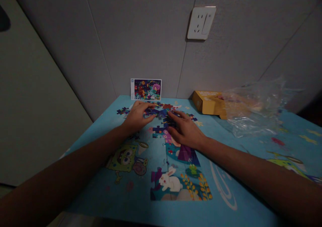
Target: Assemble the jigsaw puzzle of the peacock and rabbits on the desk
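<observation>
A partly assembled jigsaw puzzle [186,154] lies on the blue table, with a white rabbit, a frog and yellow plants in its near part. My left hand [139,117] hovers over loose dark puzzle pieces at the far side, thumb and forefinger apart. Between my two hands is a dark blue puzzle piece [162,113], near the fingertips of both. My right hand [186,129] rests palm down across the puzzle's upper part, fingers stretched out, and hides some of it. Just left of its thumb sits a joined strip of dark pieces [158,131].
A picture card [147,89] of the puzzle leans against the wall at the back. A yellow box [208,102] and a crumpled clear plastic bag [254,109] lie at the back right. The tablecloth [88,173] carries printed cartoon figures. A socket plate [201,23] is on the wall.
</observation>
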